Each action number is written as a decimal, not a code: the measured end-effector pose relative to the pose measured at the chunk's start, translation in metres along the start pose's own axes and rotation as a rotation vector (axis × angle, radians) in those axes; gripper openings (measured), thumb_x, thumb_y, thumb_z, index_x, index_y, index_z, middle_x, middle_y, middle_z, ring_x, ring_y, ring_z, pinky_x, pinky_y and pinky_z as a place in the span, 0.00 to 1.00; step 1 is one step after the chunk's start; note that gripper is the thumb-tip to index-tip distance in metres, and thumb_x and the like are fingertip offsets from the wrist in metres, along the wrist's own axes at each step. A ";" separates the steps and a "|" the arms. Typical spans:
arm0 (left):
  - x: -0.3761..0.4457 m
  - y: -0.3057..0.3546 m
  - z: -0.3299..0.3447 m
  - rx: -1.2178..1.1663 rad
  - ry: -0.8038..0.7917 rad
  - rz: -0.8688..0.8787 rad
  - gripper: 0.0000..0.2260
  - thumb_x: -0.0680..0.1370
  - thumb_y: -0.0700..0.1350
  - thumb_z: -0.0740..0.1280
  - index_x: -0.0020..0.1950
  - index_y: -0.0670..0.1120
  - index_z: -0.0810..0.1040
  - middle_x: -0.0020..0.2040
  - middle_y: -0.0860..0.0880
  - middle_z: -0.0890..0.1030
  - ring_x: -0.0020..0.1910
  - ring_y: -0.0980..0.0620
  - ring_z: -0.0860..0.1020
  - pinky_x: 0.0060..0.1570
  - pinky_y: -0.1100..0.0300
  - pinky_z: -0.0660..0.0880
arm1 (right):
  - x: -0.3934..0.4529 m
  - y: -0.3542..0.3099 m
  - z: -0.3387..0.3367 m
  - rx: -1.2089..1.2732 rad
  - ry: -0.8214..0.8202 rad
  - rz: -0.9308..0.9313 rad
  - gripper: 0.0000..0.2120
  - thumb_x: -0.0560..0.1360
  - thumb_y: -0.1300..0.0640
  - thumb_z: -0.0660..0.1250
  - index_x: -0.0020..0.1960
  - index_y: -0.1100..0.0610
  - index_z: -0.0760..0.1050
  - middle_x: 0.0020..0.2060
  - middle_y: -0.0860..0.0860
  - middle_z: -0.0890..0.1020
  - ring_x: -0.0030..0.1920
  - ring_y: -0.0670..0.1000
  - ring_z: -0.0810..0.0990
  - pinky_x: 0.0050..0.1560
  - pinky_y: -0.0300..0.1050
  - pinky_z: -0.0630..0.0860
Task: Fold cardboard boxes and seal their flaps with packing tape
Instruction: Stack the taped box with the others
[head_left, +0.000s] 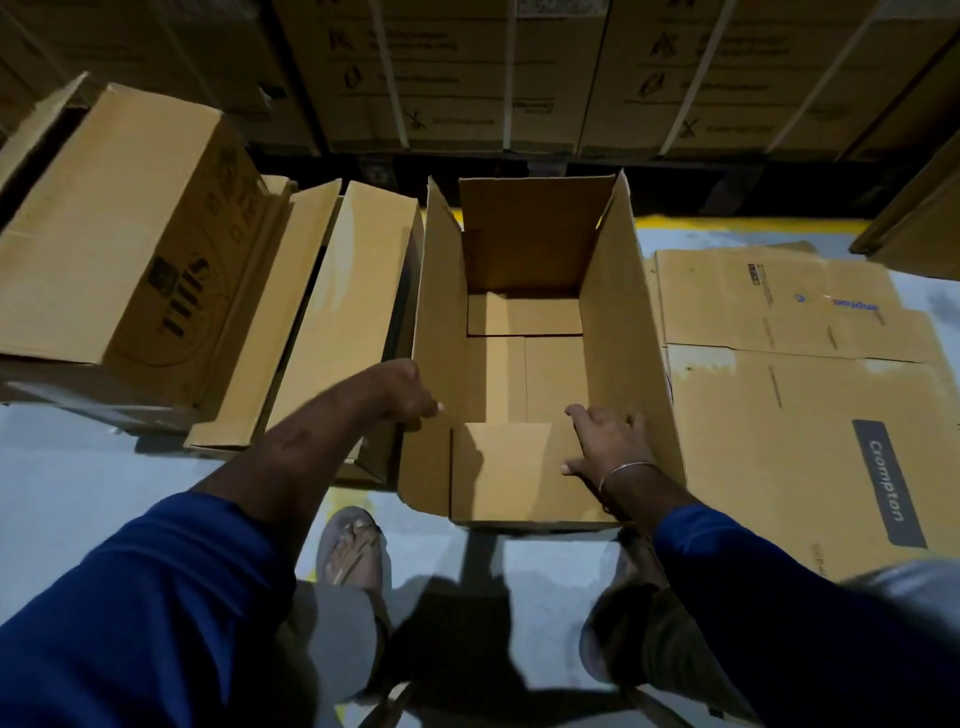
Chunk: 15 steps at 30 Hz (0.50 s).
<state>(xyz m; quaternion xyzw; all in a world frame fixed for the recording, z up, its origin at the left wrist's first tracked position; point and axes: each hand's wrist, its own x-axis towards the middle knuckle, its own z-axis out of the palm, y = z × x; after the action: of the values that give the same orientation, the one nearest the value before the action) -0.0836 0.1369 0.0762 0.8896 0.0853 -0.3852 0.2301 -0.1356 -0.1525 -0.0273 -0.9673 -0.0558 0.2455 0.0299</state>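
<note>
An open brown cardboard box (618, 332) stands upright on the floor in front of me, its top flaps raised and its bottom flaps folded in. My left hand (402, 392) grips the upper edge of the box's left wall, fingers curled over it. My right hand (605, 441) lies with fingers spread on the near flap (498, 467), close to the right wall. No tape shows in the head view.
Flattened cardboard sheets (795, 374) lie on the floor to the right. Several opened boxes (130, 234) stand at the left, touching the middle box. Strapped cartons (467, 78) are stacked along the back. My sandalled feet (353, 551) stand just before the box.
</note>
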 end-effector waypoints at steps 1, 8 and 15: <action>0.000 0.001 -0.003 0.026 -0.019 0.010 0.28 0.81 0.49 0.72 0.66 0.25 0.72 0.66 0.25 0.73 0.66 0.28 0.74 0.65 0.39 0.74 | 0.003 -0.001 0.004 0.010 -0.018 0.004 0.37 0.73 0.43 0.75 0.76 0.48 0.61 0.67 0.53 0.75 0.68 0.57 0.73 0.73 0.66 0.59; 0.004 0.004 -0.018 0.189 -0.148 0.025 0.23 0.81 0.57 0.69 0.57 0.35 0.80 0.43 0.44 0.79 0.44 0.47 0.75 0.48 0.54 0.71 | 0.039 -0.009 0.007 0.034 -0.144 0.040 0.39 0.70 0.46 0.80 0.74 0.51 0.64 0.67 0.56 0.72 0.67 0.59 0.70 0.66 0.59 0.71; -0.001 0.013 -0.022 0.290 -0.189 0.029 0.19 0.82 0.60 0.67 0.48 0.43 0.79 0.42 0.47 0.76 0.44 0.49 0.75 0.47 0.54 0.71 | 0.082 -0.016 -0.027 0.379 -0.133 0.055 0.28 0.74 0.50 0.77 0.70 0.47 0.69 0.55 0.52 0.80 0.52 0.53 0.80 0.55 0.56 0.81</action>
<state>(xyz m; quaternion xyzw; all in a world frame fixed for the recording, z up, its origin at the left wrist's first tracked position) -0.0654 0.1365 0.0942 0.8743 -0.0061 -0.4721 0.1122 -0.0524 -0.1274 -0.0409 -0.9272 0.0163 0.3157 0.2011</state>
